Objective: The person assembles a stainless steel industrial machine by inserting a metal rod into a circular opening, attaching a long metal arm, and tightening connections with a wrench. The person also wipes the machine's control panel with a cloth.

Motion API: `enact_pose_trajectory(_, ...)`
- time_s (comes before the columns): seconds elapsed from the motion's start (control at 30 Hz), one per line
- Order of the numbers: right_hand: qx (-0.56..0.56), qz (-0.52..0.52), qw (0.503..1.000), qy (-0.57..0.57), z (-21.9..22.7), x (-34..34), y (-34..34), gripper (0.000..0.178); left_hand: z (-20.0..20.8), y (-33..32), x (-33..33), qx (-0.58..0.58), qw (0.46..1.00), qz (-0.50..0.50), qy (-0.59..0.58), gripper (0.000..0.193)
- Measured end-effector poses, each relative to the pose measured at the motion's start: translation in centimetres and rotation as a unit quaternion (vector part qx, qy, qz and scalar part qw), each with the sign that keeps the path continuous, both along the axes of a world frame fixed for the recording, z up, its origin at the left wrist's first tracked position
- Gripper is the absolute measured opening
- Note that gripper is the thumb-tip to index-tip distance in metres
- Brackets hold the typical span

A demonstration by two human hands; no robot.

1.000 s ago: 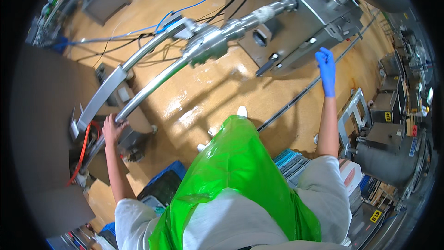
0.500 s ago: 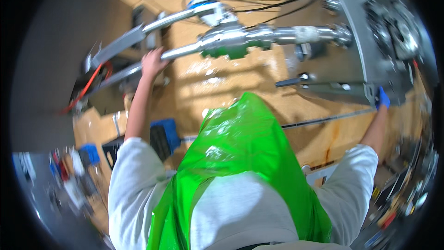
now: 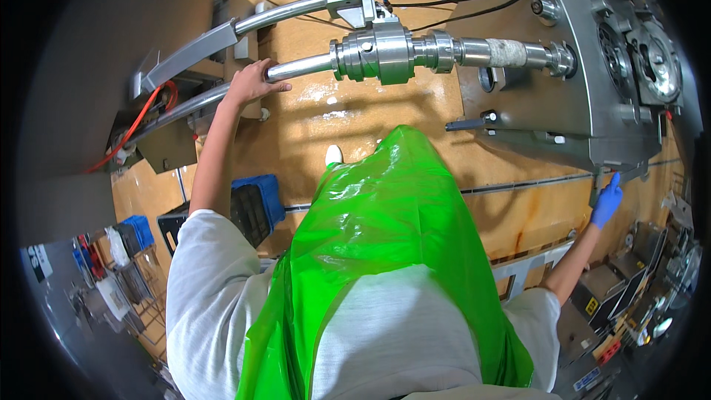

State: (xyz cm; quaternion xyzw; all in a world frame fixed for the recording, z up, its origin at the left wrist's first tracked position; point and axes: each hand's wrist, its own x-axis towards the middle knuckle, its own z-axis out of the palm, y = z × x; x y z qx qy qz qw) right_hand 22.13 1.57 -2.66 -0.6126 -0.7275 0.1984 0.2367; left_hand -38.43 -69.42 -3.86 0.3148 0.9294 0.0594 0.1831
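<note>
My bare left hand is wrapped over a shiny metal pipe, with the thumb along its near side. The pipe runs right into a stepped metal coupling. A further pipe section joins that coupling to a large stainless steel machine. Out to the right, my right hand wears a blue glove. One finger is stretched up close to the machine's near lower corner; contact is unclear. The other fingers are partly hidden, and nothing shows in that hand.
A second, curved pipe lies beyond the first, near a metal bracket. Blue and black hoses cross the far floor. An orange hose hangs at left. Black and blue crates stand by my left arm. Trolleys and equipment line the right.
My right hand has come away from the machine's corner, nearer to me. My left hand stays on the pipe. The view has shifted slightly and become sharper.
</note>
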Motion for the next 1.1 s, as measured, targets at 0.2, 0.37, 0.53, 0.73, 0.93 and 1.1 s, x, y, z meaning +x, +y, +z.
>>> enact_pose_trajectory(0.2, -0.073, 0.058, 0.968, 0.231, 6.7, -10.6, -29.4, 0.025, 0.5, 5.4, -1.1, 0.051, 0.982, -0.054, -0.176, 0.081)
enact_pose_trajectory(0.37, -0.144, 0.247, 0.958, 0.021, 5.3, -19.5, -46.8, 0.024, 0.2, 7.1, -0.8, 0.018, 0.976, -0.109, -0.19, 0.094)
enact_pose_trajectory(0.53, -0.193, 0.316, 0.925, -0.087, 1.7, -24.2, -56.9, 0.023, -0.3, 6.8, -1.3, 0.074, 0.963, -0.141, -0.218, 0.098)
enact_pose_trajectory(0.73, -0.138, 0.31, 0.933, -0.121, 2.1, -28.0, -60.5, 0.021, 0.5, 7.6, -0.8, 0.146, 0.954, -0.124, -0.229, 0.109)
enact_pose_trajectory(0.93, -0.111, 0.3, 0.939, -0.13, 1.8, -28.9, -60.5, 0.022, 0.8, 9.0, -0.2, 0.159, 0.945, -0.107, -0.263, 0.103)
enact_pose_trajectory(1.1, -0.131, 0.293, 0.93, -0.176, 2.0, -29.4, -60.9, 0.024, 0.1, 8.7, -0.2, 0.166, 0.946, -0.089, -0.263, 0.105)
